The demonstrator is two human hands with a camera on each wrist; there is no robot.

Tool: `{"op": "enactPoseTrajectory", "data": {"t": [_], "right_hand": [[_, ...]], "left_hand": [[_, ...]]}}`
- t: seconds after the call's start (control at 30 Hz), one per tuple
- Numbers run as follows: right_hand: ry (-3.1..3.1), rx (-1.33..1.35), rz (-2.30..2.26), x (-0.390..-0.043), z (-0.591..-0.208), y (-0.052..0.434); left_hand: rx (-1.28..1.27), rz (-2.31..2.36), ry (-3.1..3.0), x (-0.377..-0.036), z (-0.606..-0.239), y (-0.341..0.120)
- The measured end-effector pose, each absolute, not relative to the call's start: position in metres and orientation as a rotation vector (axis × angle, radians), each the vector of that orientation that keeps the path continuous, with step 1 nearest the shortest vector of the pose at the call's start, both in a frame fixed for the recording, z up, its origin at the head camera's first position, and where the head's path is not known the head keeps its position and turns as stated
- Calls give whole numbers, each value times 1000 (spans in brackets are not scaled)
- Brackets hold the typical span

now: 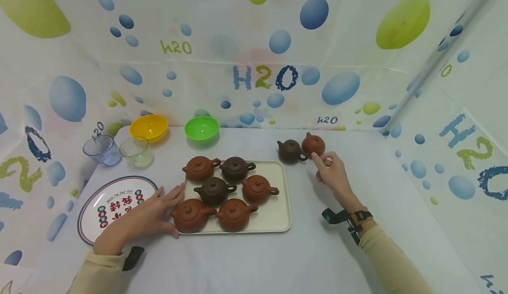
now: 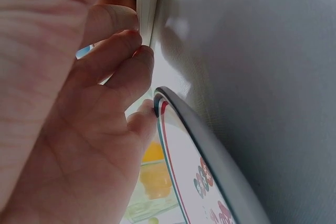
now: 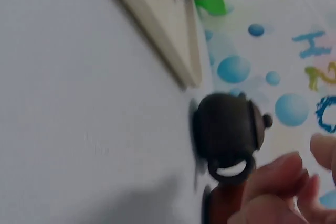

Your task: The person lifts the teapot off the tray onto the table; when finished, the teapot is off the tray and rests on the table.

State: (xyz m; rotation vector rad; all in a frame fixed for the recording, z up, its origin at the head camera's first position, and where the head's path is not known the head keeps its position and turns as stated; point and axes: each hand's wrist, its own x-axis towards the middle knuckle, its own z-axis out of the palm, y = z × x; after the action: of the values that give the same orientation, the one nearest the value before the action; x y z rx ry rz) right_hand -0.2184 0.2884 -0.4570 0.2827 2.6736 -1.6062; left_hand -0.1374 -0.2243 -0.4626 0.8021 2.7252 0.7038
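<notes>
Just off tray's [image 1: 278,217] far-right corner: R hand [image 1: 332,172], fingers loosely curled, fingertips at red-brown teapot [image 1: 313,144] beside dark teapot [image 1: 290,151]; grip unclear. L hand [image 1: 152,212] flat, fingers straight vs tray's left edge, next to printed plate [image 1: 91,217].

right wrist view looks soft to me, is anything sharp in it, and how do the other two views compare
Right wrist view: blurred throughout, the dark brown clay teapot and right hand fingertips smeared, the picture dim. Left wrist view: the left hand fills the frame at close range, the round white printed plate rim fairly crisp. Head view: evenly lit, sharp, with wide-angle bending at the edges and soft shadows under the beige rectangular tray.
</notes>
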Motion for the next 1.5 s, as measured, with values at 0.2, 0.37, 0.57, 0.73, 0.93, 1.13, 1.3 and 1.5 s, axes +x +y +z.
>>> {"op": "enactPoseTrajectory", "data": {"t": [0.2,0.37,0.57,0.73,0.93,1.13,1.3,1.5], "right_hand": [[2607,-73,-1428,-201,-457,252],[2546,-252,-1365,-187,-462,226],[2497,-265,-1290,-180,-463,212],[2269,-248,-1319,-180,-461,208],[2013,-249,-1428,-177,-467,200],[2039,-202,-1500,-172,-473,199],[2059,-179,-1532,-169,-473,207],[2094,-144,-1581,-165,-469,224]], "left_hand": [[778,713,2705,-139,-463,-225],[774,714,2698,-140,-464,-225],[774,716,2703,-140,-464,-225],[782,698,2724,-138,-464,-225],[763,696,2726,-137,-462,-224],[765,732,2705,-138,-461,-224],[777,751,2697,-139,-462,-225],[779,761,2696,-138,-463,-225]]}}
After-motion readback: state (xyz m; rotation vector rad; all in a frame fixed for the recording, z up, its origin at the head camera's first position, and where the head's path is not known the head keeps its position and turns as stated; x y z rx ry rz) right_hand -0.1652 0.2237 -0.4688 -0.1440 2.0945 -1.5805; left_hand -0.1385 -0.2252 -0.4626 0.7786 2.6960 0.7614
